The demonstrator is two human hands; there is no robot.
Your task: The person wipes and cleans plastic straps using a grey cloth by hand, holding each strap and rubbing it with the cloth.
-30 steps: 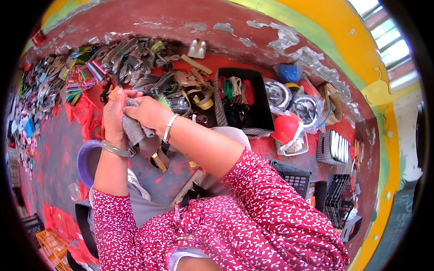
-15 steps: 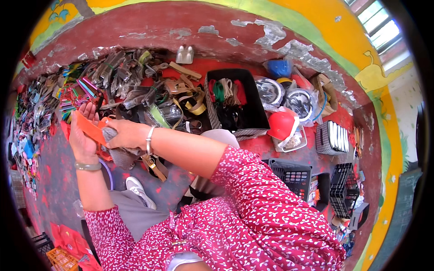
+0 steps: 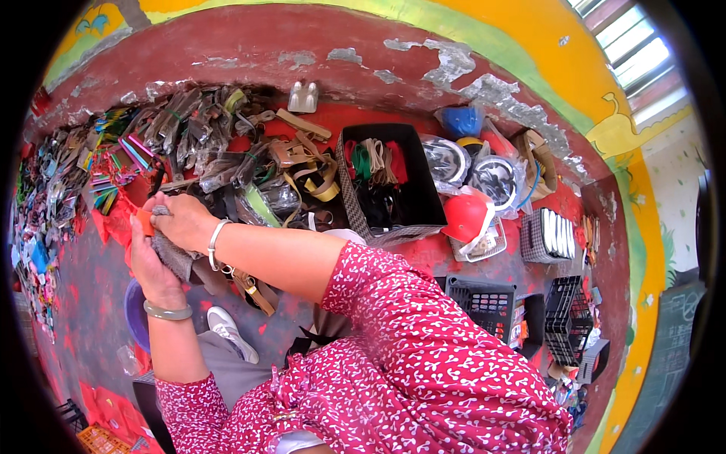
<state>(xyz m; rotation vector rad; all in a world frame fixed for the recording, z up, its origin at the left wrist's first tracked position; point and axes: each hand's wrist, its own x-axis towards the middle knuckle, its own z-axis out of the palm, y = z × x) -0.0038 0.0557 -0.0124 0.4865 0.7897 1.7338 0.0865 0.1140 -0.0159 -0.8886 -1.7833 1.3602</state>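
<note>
Above the crowded floor [image 3: 83, 287], a loose hold is our main risk

Across that floor we see a broad heap of plastic-wrapped goods [image 3: 178, 125]; anything small that we let fall there could be hard to pick out. The black box [image 3: 352, 198] of cords stands well apart to the right, so it threatens little. Just left of our wrist, and partly hidden by it, the purple bucket [image 3: 136, 310] could tip if an arm swings wide. Buckled brown straps [image 3: 261, 298] show near the cloth's lower end and might snag it. Our right hand [image 3: 187, 221] grips the grey cloth [image 3: 175, 261], pressed close to the orange piece [image 3: 144, 222]. Our left hand [image 3: 155, 272] seems curled around that piece; with its fingers partly hidden, we cannot tell how firmly. Should the cloth push harder than that hold, the piece could slide out or bend.
</note>
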